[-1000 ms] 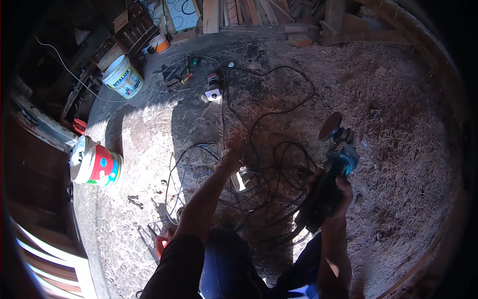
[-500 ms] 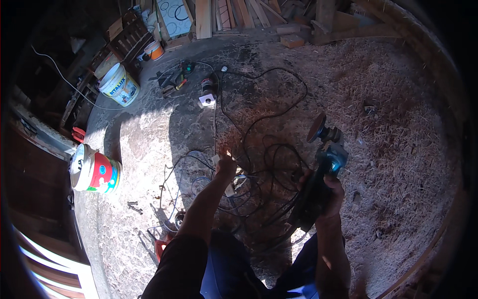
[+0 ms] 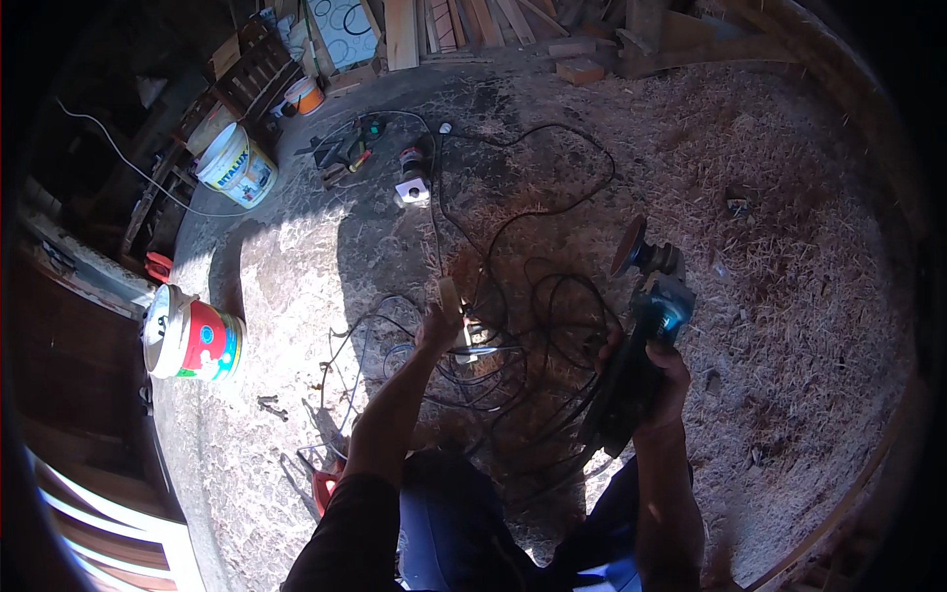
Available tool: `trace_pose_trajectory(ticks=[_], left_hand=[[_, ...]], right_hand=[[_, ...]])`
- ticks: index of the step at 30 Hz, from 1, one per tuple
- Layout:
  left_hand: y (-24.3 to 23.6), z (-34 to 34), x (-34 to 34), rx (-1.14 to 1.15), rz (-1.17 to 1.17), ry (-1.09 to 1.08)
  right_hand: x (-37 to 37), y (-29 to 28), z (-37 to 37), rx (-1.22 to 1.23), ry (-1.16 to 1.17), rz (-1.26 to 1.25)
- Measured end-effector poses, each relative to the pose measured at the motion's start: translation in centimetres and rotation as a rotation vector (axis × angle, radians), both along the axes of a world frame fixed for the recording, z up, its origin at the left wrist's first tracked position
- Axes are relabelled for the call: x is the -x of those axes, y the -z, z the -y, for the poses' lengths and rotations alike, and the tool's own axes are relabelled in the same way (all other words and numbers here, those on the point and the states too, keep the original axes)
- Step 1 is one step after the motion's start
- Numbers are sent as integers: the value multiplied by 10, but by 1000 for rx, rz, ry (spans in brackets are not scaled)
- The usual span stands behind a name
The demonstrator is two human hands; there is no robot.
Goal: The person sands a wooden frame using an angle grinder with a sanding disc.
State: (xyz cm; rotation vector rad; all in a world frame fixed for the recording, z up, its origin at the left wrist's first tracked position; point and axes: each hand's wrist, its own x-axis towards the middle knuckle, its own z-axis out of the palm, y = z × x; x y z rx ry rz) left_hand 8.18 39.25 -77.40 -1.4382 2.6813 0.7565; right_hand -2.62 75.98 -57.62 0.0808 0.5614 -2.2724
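My right hand (image 3: 667, 380) grips a teal and black angle grinder (image 3: 659, 311), held up with its round disc (image 3: 628, 247) facing away from me. My left hand (image 3: 434, 331) is closed on a pale oblong block (image 3: 450, 296) low over the floor. A thin cord runs up to the block from the far side; its exact kind is hard to make out. Beside that hand another pale piece (image 3: 477, 352) lies among tangled dark cables (image 3: 567, 306). Its details are lost in glare and shadow.
Two paint buckets (image 3: 237, 176) (image 3: 204, 337) stand at the left, with an orange bucket (image 3: 304, 96) behind. A power tool with a white base (image 3: 412, 189) and hand tools (image 3: 345, 163) lie farther off. Wood shavings (image 3: 779, 296) cover the right floor. Planks (image 3: 402, 35) lean at the back.
My left hand has shifted slightly left, and the pale block has come up into clearer view above its fingers. The grinder stays in my right hand, nearly unmoved.
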Motion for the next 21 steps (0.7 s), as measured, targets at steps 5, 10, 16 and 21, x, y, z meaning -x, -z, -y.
trace_pose_trajectory(ticks=[5, 10, 16, 21], left_hand=[[-11, -1, 14, 527, 162, 507], [29, 16, 40, 690, 167, 648], [43, 18, 44, 421, 309, 591], [17, 18, 38, 530, -3, 695]], right_hand=[[-1, -1, -1, -57, -4, 6], [-3, -5, 5, -115, 36, 49], [-7, -11, 3, -162, 5, 37], [-6, -8, 6, -156, -12, 5]])
